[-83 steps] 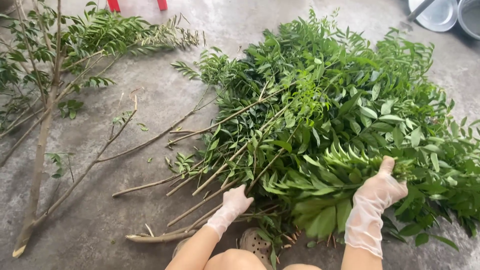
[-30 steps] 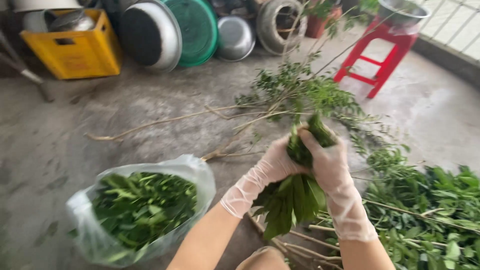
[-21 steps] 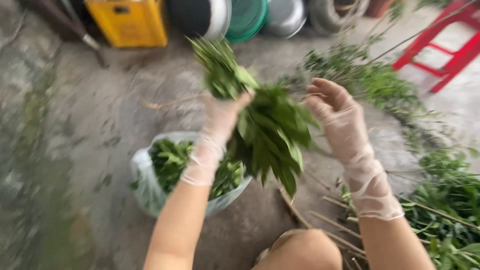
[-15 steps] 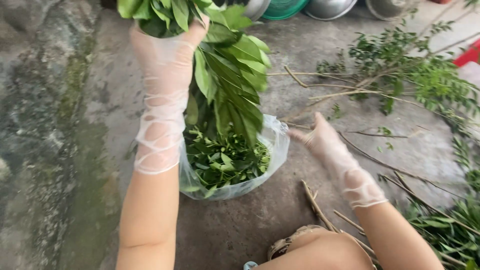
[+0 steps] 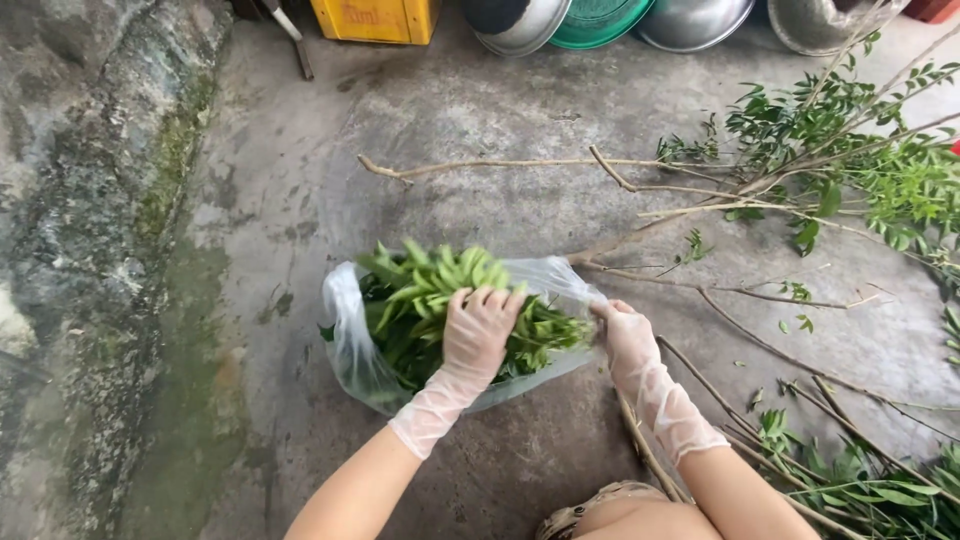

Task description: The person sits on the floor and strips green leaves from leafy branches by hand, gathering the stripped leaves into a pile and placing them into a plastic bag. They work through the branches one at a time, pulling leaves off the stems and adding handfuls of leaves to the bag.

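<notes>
Your left hand (image 5: 482,330) presses flat, fingers spread, on the leaves (image 5: 430,290), packing them down; your right hand (image 5: 628,335) pinches the plastic bag (image 5: 350,340) rim, holding its mouth open.

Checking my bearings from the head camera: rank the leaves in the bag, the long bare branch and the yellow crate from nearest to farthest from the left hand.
1. Leaves in the bag: directly under the left hand, which presses on them.
2. Long bare branch: on the concrete beyond the bag, up and slightly right.
3. Yellow crate: at the top edge, against the back, farthest.
</notes>
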